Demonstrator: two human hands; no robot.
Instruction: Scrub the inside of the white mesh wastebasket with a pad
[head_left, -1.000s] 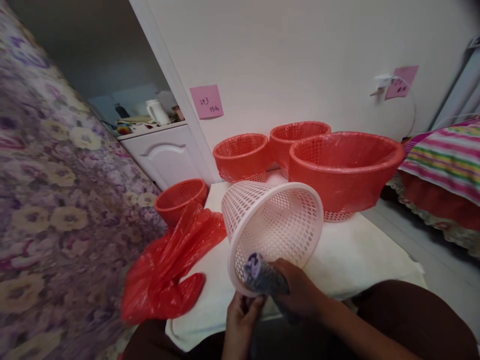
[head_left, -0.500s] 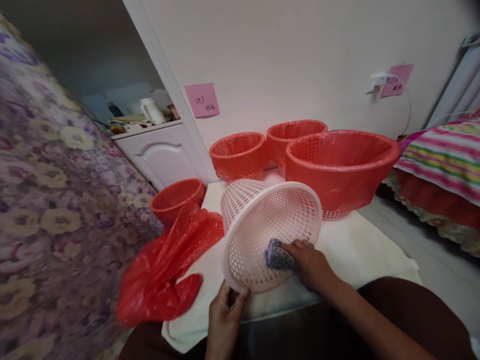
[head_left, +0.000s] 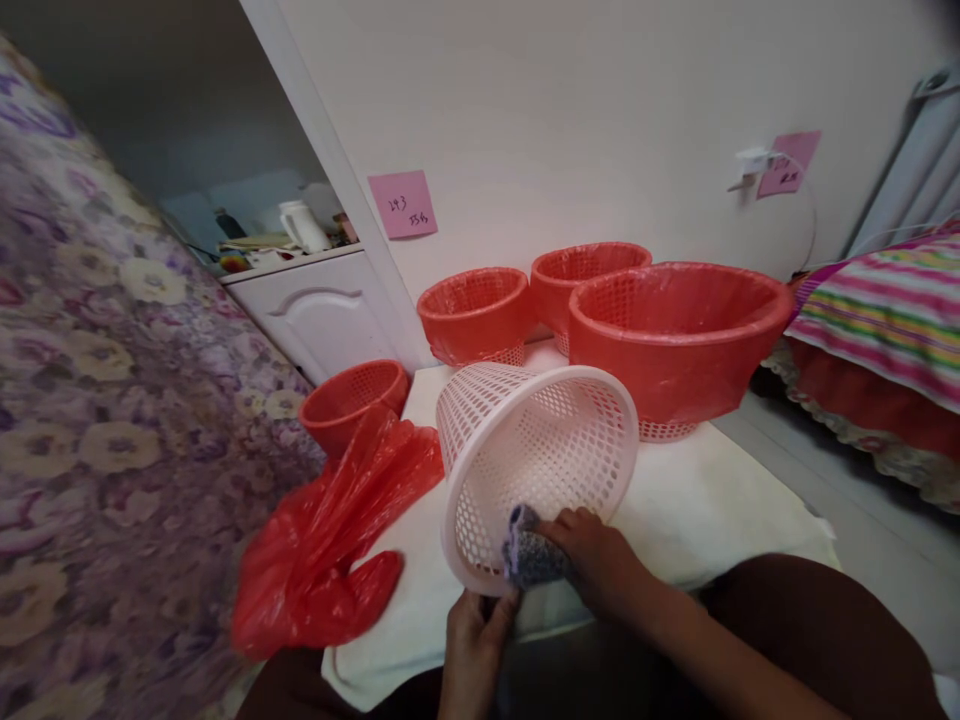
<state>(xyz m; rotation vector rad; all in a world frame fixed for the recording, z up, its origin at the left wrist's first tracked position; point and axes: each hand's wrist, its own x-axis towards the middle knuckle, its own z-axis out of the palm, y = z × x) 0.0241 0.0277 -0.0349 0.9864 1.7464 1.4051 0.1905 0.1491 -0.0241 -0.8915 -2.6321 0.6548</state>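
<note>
A white perforated plastic basket point(head_left: 525, 440) lies tilted on its side on a white cloth-covered surface point(head_left: 720, 510), its mouth facing me. My left hand point(head_left: 476, 650) grips the basket's lower rim. My right hand point(head_left: 592, 560) holds a grey-purple cloth point(head_left: 529, 550) pressed against the inside of the basket near the lower rim.
A crumpled red plastic bag point(head_left: 337, 540) lies left of the basket, beside a small red basket point(head_left: 352, 395). Three baskets lined with red bags point(head_left: 675, 330) stand behind, by the wall. A floral bedspread point(head_left: 112, 420) fills the left; a striped bed point(head_left: 885, 320) is at right.
My right hand with the cloth pushed deeper into the basket, then drew back to the lower rim. My left hand stayed on the rim.
</note>
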